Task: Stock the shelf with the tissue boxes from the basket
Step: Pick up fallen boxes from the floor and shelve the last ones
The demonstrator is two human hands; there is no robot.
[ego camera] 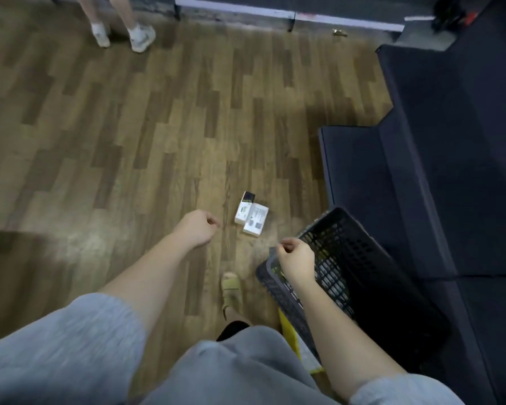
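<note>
Two small white tissue boxes (251, 216) lie side by side on the wooden floor, touching each other. A black mesh basket (351, 258) stands to their right, against the dark blue shelf (421, 176). Pale packs show dimly through its mesh. My left hand (196, 228) hovers left of the boxes with its fingers curled into a fist and nothing in it. My right hand (294, 257) is over the basket's near left rim, also curled; nothing shows in it. Its palm side is hidden.
Stepped dark blue shelf boards fill the right side. Another person's legs in white shoes (123, 36) stand at the far left. My sandalled foot (231, 290) is below the boxes. Something yellow (288, 325) lies beside the basket.
</note>
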